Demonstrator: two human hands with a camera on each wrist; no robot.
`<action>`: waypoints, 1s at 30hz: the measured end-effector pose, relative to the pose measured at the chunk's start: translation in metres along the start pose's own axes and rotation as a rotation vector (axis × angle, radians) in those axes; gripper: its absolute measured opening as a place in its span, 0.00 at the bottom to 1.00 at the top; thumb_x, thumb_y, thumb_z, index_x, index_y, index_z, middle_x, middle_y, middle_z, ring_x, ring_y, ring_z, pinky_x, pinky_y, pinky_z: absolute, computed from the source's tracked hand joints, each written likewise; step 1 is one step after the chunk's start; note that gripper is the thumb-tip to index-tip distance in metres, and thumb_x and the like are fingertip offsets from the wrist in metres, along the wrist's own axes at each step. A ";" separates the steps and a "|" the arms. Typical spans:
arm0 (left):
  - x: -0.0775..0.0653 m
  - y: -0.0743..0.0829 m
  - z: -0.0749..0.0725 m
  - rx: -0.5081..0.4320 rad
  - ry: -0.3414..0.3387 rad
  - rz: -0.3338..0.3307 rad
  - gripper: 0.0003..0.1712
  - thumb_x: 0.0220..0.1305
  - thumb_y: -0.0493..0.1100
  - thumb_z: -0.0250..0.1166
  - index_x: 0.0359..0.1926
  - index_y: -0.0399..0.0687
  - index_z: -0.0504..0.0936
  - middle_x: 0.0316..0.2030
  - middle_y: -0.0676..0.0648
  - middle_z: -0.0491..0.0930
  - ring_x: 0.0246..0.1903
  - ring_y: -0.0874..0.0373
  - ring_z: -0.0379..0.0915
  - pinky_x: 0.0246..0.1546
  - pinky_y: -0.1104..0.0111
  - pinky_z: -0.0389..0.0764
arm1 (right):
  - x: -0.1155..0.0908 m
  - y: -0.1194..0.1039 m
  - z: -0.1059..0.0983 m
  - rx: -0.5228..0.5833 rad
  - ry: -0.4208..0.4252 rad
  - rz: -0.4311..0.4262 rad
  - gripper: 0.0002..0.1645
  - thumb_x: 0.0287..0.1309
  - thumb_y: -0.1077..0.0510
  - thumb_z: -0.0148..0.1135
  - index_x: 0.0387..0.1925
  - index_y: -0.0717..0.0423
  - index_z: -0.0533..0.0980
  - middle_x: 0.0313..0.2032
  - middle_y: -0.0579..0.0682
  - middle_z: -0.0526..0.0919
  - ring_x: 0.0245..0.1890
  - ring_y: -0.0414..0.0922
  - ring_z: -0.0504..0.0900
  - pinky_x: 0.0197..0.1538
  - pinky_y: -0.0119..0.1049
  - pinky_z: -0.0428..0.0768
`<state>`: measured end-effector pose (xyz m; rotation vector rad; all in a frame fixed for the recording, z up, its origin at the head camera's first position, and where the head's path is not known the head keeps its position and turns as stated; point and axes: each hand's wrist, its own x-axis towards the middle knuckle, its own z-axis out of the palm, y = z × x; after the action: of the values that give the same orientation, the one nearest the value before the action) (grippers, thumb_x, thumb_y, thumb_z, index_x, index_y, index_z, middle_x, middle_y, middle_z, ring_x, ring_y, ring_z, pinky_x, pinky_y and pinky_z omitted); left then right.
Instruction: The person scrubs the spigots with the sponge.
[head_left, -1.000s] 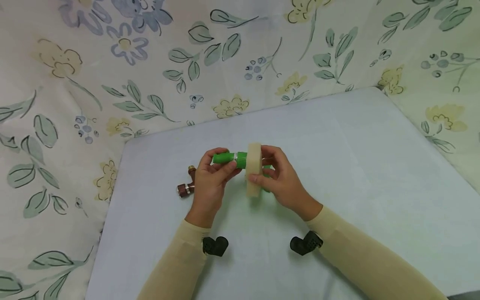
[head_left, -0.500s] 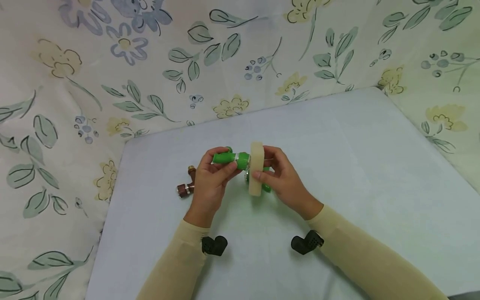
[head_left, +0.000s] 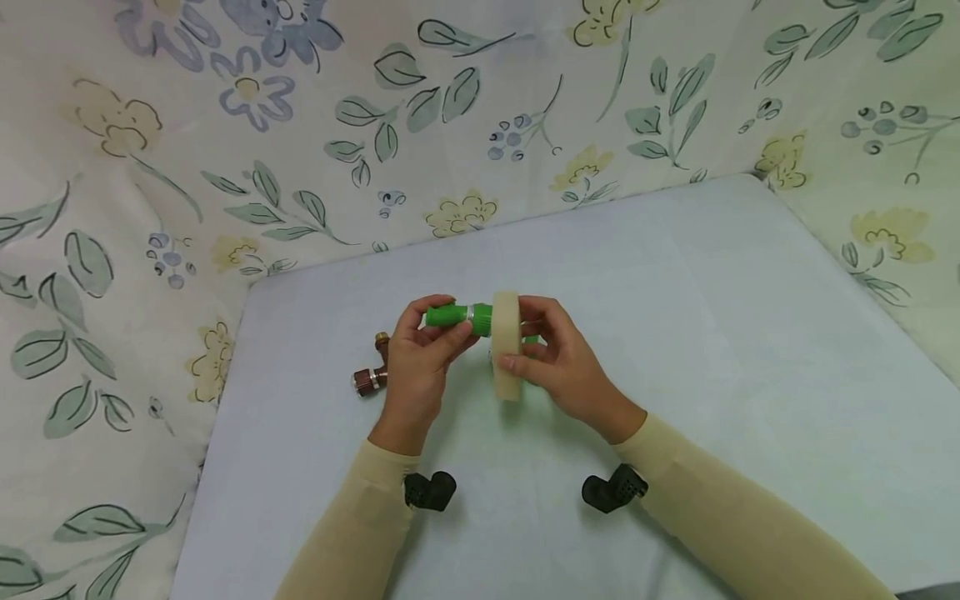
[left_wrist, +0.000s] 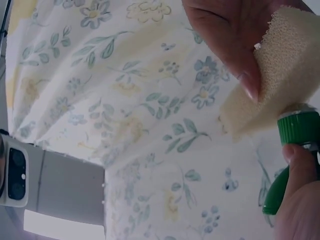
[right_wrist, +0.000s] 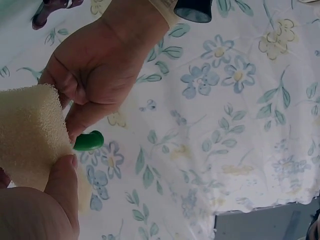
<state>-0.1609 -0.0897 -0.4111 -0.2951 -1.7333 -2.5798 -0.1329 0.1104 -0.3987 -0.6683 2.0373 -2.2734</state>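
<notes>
My left hand [head_left: 416, 371] holds a green hose nozzle [head_left: 448, 316] with a ridged head and a silver band, roughly level above the table. Against or right beside its head stands a thick cream sponge [head_left: 507, 346], which my right hand [head_left: 573, 358] pinches between thumb and fingers. In the left wrist view, the nozzle's ridged head [left_wrist: 299, 128] meets the sponge's lower face [left_wrist: 270, 107]. From the right wrist, the sponge [right_wrist: 32, 130] hides most of the nozzle, and only a green end [right_wrist: 89, 141] shows. Another green piece [head_left: 531, 340] is mostly hidden behind the sponge and right hand.
A brown fitting with a ridged knob [head_left: 367, 382] and a brass end lies on the white table [head_left: 697, 350], partly behind the left hand. Floral cloth [head_left: 465, 125] hangs behind and at both sides. Black cameras are strapped to both wrists.
The sponge shifted slightly right and off the nozzle head, then came back left and a little lower. The nozzle tipped briefly and levelled again. The left hand has hardly moved.
</notes>
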 end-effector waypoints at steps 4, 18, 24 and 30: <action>-0.001 0.001 0.001 -0.012 -0.037 -0.007 0.28 0.56 0.29 0.69 0.57 0.34 0.69 0.46 0.33 0.76 0.48 0.42 0.76 0.48 0.51 0.77 | 0.002 0.003 -0.003 -0.011 0.010 -0.005 0.37 0.55 0.70 0.65 0.64 0.60 0.60 0.56 0.57 0.67 0.51 0.59 0.69 0.52 0.54 0.75; -0.002 0.004 0.000 0.000 -0.088 0.051 0.26 0.58 0.28 0.67 0.57 0.37 0.71 0.49 0.30 0.72 0.52 0.39 0.73 0.49 0.51 0.76 | -0.002 0.019 -0.005 0.011 -0.003 0.007 0.36 0.58 0.65 0.66 0.64 0.51 0.61 0.58 0.53 0.67 0.52 0.56 0.69 0.53 0.53 0.74; -0.001 0.008 -0.001 0.072 -0.035 0.080 0.27 0.63 0.33 0.64 0.62 0.42 0.70 0.52 0.29 0.70 0.54 0.41 0.72 0.51 0.53 0.76 | -0.003 0.013 0.005 -0.045 -0.044 -0.037 0.39 0.55 0.68 0.67 0.65 0.54 0.61 0.58 0.53 0.67 0.52 0.55 0.69 0.52 0.50 0.75; 0.002 0.028 0.006 0.425 0.018 0.216 0.29 0.65 0.33 0.62 0.66 0.50 0.69 0.47 0.39 0.73 0.46 0.47 0.72 0.46 0.64 0.78 | -0.002 -0.004 0.005 -0.104 -0.040 -0.008 0.38 0.55 0.68 0.67 0.65 0.59 0.62 0.56 0.53 0.69 0.52 0.55 0.70 0.53 0.55 0.74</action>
<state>-0.1583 -0.0949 -0.3832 -0.4130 -2.0520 -2.0008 -0.1285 0.1063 -0.3945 -0.7224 2.1500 -2.1523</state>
